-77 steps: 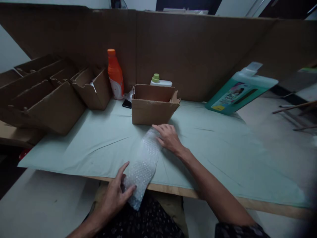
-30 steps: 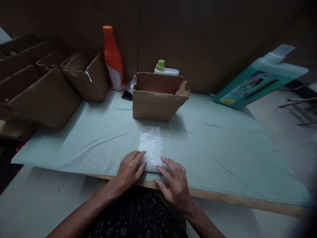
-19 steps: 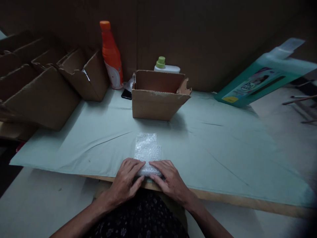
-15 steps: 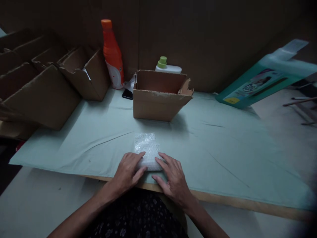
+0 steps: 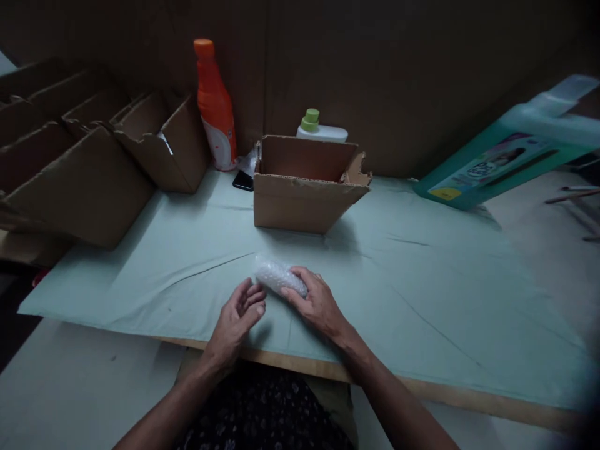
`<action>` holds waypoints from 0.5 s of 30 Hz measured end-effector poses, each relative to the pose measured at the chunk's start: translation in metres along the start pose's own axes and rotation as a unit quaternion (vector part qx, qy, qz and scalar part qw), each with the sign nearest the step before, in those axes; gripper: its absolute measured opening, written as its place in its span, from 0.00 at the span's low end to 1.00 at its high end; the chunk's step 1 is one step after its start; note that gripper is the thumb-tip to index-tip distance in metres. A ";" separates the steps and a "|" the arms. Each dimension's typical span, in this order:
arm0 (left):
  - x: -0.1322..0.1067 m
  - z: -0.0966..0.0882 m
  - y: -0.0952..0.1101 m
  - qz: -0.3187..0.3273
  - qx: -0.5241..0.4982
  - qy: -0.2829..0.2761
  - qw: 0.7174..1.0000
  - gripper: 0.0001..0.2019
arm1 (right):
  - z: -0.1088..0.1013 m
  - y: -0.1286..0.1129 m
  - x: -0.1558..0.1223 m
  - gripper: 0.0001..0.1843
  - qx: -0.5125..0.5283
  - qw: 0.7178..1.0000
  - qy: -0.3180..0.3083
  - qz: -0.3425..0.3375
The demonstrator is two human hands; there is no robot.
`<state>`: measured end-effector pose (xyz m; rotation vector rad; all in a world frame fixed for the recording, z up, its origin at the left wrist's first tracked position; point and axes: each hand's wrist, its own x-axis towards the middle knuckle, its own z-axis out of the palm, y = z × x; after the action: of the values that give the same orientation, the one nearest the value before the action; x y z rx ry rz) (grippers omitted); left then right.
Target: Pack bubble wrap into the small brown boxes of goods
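A rolled piece of bubble wrap (image 5: pixel 277 275) is just above the cloth, tilted with its left end farther from me. My right hand (image 5: pixel 315 301) is closed around its right end, thumb on the near side and fingers over the far side. Whether anything is inside the roll I cannot tell. My left hand (image 5: pixel 241 317) is beside the roll's left end, palm turned inward, fingers loosely curled and apart, holding nothing. Beyond both hands stands an open cardboard box (image 5: pixel 293 203).
Several open cardboard boxes (image 5: pixel 94 187) crowd the left. At the back are an orange bottle (image 5: pixel 215 106), a black phone (image 5: pixel 242 180) and a white bottle with a green cap (image 5: pixel 321 131). A large green jug (image 5: pixel 487 156) stands right. Pale green cloth (image 5: pixel 422 294) covers the table.
The bubble wrap, lying flatter under both hands before, is now a roll gripped in my right hand. My left hand has come off it and turned palm inward.
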<state>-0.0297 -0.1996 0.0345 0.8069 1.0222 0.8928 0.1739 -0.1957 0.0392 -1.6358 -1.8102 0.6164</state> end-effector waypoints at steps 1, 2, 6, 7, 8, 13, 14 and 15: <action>0.000 0.004 -0.001 -0.014 -0.038 -0.030 0.999 0.35 | -0.001 -0.003 -0.003 0.15 0.016 1.000 -0.011 -0.014; 0.001 0.009 -0.002 -0.023 -0.068 -0.053 0.996 0.34 | -0.001 -0.005 -0.007 0.15 0.026 0.999 -0.016 -0.030; 0.007 0.026 -0.003 -0.052 -0.138 -0.075 0.986 0.31 | -0.001 -0.003 -0.024 0.21 0.031 0.999 0.019 -0.029; 0.008 0.029 -0.004 -0.057 -0.142 -0.077 0.985 0.31 | 0.000 -0.001 -0.027 0.24 0.044 0.999 0.030 -0.012; 0.008 0.032 -0.006 -0.060 -0.143 -0.080 0.985 0.31 | 0.001 0.001 -0.029 0.27 0.070 0.997 0.036 0.009; 0.006 0.041 -0.013 -0.086 -0.175 -0.076 0.978 0.28 | 0.003 -0.004 -0.034 0.28 0.219 0.971 0.020 0.095; 0.008 0.041 -0.012 -0.094 -0.185 -0.066 0.976 0.27 | 0.003 -0.006 -0.034 0.25 0.215 0.972 0.017 0.089; 0.010 0.041 -0.010 -0.101 -0.194 -0.057 0.974 0.27 | 0.002 -0.008 -0.034 0.22 0.202 0.976 0.015 0.074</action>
<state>0.0139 -0.2003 0.0354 0.4106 0.7795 0.8276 0.1681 -0.2304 0.0391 -1.4953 -1.4317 0.9523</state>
